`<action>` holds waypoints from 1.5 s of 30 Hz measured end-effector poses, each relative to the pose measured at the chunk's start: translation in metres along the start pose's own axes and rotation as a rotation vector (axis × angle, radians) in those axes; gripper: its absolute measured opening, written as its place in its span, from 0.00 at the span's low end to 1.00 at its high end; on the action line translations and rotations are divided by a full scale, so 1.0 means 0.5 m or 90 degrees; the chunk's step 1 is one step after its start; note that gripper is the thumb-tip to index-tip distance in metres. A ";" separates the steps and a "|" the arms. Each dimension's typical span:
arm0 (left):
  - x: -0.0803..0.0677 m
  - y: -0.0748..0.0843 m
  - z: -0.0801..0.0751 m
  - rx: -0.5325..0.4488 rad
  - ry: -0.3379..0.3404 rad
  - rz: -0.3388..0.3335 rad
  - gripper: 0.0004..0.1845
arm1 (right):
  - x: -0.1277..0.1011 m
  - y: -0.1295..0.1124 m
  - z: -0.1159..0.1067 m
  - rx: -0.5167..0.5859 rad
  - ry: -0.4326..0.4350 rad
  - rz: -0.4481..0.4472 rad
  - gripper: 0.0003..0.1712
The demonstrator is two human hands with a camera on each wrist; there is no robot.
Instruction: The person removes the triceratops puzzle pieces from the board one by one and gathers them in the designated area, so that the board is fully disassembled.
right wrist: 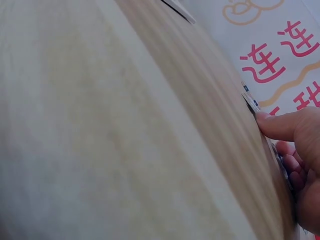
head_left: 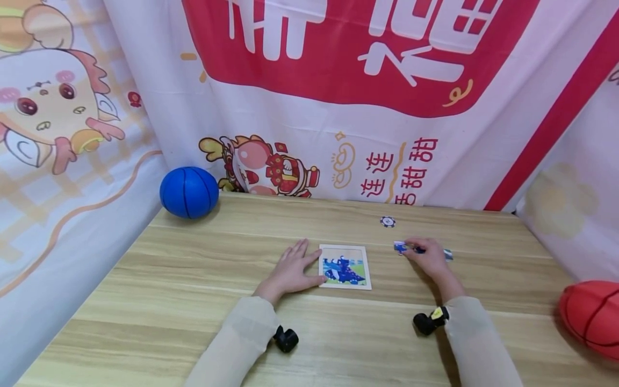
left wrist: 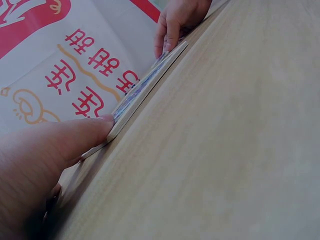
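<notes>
A small square jigsaw puzzle (head_left: 344,266) with a pale frame lies flat on the wooden table, showing a blue dinosaur-like picture and a bare patch at its upper part. My left hand (head_left: 292,271) rests at its left side, fingers spread, with the thumb (left wrist: 95,131) on the frame's edge. To the right, my right hand (head_left: 430,259) pinches a blue puzzle piece (head_left: 400,246) low over the table between thumb (right wrist: 280,125) and fingers. Another puzzle piece (head_left: 448,255) shows just beyond that hand. The palm hides whatever else lies there.
A round poker-chip-like disc (head_left: 388,221) lies behind the pieces. At the back left corner stands a blue ball (head_left: 189,192), and a red ball (head_left: 592,318) sits at the right edge. Printed cloth (head_left: 309,102) hangs behind the table (head_left: 203,301).
</notes>
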State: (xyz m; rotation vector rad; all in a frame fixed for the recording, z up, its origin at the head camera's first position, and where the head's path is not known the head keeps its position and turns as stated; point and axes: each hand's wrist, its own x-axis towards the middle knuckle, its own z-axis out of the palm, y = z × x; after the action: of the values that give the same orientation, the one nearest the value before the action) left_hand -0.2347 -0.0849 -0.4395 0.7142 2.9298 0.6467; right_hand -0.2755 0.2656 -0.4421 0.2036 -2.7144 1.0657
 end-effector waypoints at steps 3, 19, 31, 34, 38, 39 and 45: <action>0.000 -0.001 0.001 0.002 -0.003 -0.005 0.42 | 0.003 0.000 0.001 -0.005 -0.001 0.001 0.18; 0.001 -0.001 0.001 0.002 -0.002 -0.010 0.41 | 0.009 -0.015 -0.007 -0.017 -0.079 0.066 0.21; 0.002 -0.003 0.003 0.005 0.001 -0.008 0.40 | 0.008 -0.022 -0.021 -0.010 -0.111 0.027 0.27; 0.003 -0.002 0.004 0.007 0.000 -0.007 0.40 | 0.005 -0.029 -0.027 0.014 -0.124 0.050 0.30; 0.001 0.000 0.002 0.000 0.000 -0.006 0.40 | -0.001 -0.044 -0.029 0.063 -0.102 0.050 0.30; 0.001 0.001 0.001 -0.007 0.001 -0.005 0.40 | -0.003 -0.049 -0.028 0.080 -0.095 0.046 0.29; -0.001 0.006 -0.004 -0.048 0.006 -0.004 0.39 | -0.017 -0.088 -0.007 0.121 -0.083 0.033 0.27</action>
State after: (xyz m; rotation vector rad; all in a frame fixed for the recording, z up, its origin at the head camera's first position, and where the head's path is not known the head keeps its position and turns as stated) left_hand -0.2330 -0.0835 -0.4363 0.6963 2.8966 0.7569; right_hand -0.2576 0.2365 -0.4131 0.2426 -2.7435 1.3725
